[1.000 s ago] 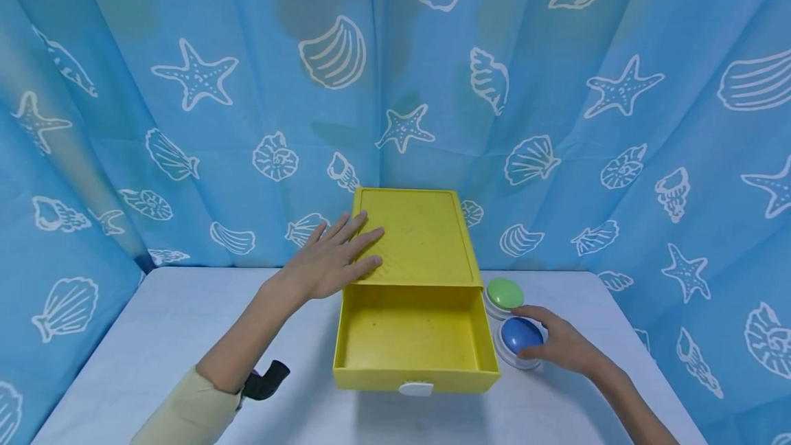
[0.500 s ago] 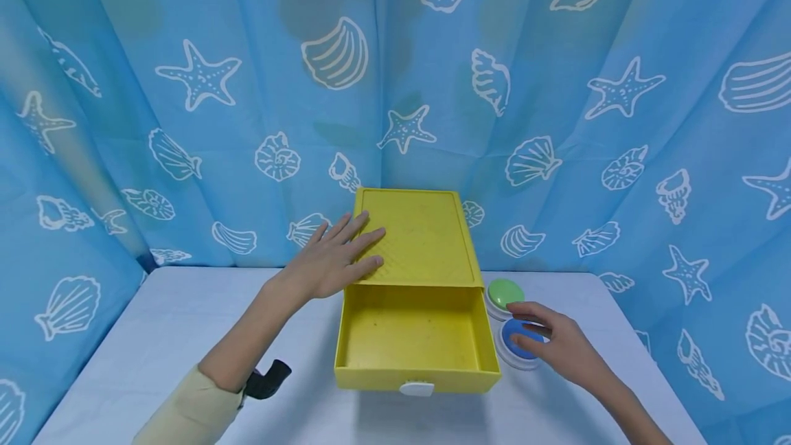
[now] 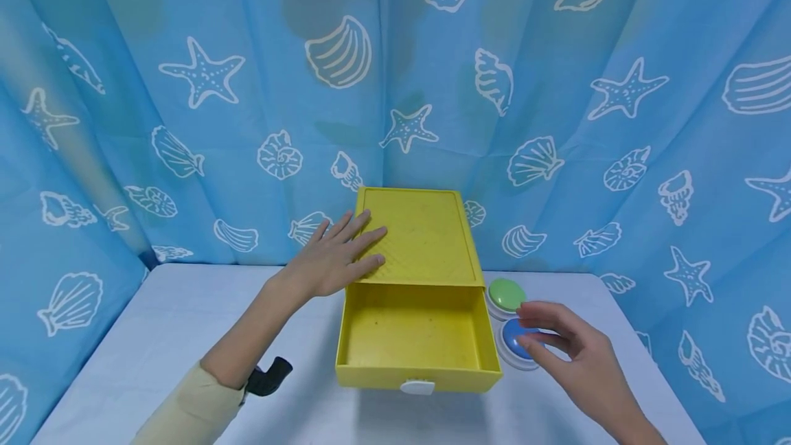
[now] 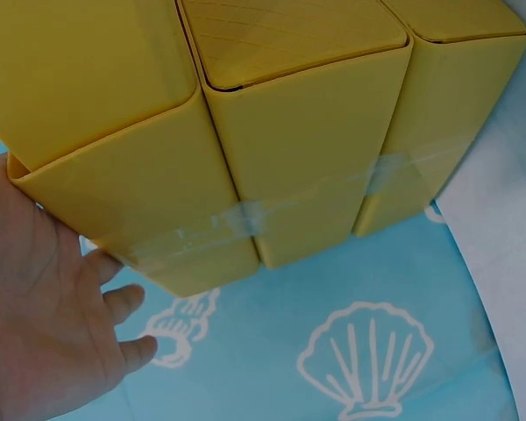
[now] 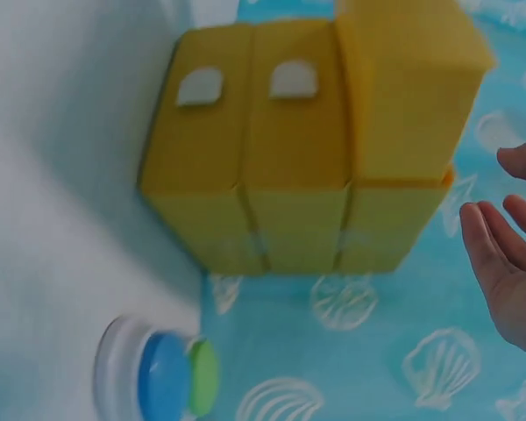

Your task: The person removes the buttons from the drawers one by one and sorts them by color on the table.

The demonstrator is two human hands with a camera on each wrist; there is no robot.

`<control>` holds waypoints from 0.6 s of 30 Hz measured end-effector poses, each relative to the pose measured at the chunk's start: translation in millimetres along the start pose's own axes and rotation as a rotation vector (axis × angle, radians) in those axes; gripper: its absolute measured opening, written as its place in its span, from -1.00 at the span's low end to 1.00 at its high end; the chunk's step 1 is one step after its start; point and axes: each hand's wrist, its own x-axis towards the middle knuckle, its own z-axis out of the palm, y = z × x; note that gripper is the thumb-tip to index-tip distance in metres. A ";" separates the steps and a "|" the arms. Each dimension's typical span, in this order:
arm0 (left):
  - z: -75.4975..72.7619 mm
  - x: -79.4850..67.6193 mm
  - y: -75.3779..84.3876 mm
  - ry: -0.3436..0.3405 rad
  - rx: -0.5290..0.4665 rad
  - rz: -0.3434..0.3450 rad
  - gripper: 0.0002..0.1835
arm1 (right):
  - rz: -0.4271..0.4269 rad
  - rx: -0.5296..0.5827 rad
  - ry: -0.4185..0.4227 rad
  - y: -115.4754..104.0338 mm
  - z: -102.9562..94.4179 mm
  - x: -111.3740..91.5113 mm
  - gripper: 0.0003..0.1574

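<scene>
A yellow drawer cabinet (image 3: 426, 235) stands on the table with its top drawer (image 3: 371, 378) pulled out; a white handle (image 3: 417, 387) is on the drawer's front. My left hand (image 3: 327, 263) rests with spread fingers on the left part of the cabinet's top. To the cabinet's right, a blue dome button (image 3: 513, 336) and a green dome button (image 3: 507, 292) sit in white round bases. My right hand (image 3: 583, 356) is raised over the blue button, partly hiding it, with fingers loosely bent and nothing in them. The right wrist view shows that hand level with the pulled-out drawer.
Both wrist views show three stacked tiers, with clear tape (image 4: 245, 219) across the side. A white cloth covers the table (image 3: 204, 307). Behind it hangs a blue curtain (image 3: 247, 122) with white shells and starfish. A black strap or mount (image 3: 268, 378) sits at the left wrist.
My right hand has lifted off the blue button and drawn back toward me and a little to the right. The left hand stays on the cabinet, and the drawer has not moved.
</scene>
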 end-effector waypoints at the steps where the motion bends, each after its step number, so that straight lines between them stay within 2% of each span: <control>1: -0.2 0.1 0.0 0.000 0.002 0.000 -0.31 | -0.001 0.011 0.012 -5.7 0.3 -3.4 -0.53; 5: -0.4 0.7 -0.2 -0.001 0.004 0.000 -0.31 | 0.014 0.028 0.056 -28.8 5.0 -18.8 -0.57; 10: -0.3 1.1 -1.2 -0.004 0.005 0.001 -0.31 | -0.053 0.062 0.074 -51.0 15.7 -35.0 -0.55; 12: -0.5 1.0 -1.4 -0.002 0.009 0.002 -0.31 | -0.059 0.083 0.046 -57.0 20.4 -39.6 -0.55; 15: -0.4 0.9 -1.4 -0.001 0.011 0.003 -0.31 | -0.018 0.115 -0.015 -64.3 27.7 -45.8 -0.58; 18: -0.6 0.8 -1.0 -0.002 0.015 0.003 -0.31 | -0.047 0.150 -0.090 -67.0 33.8 -49.8 -0.58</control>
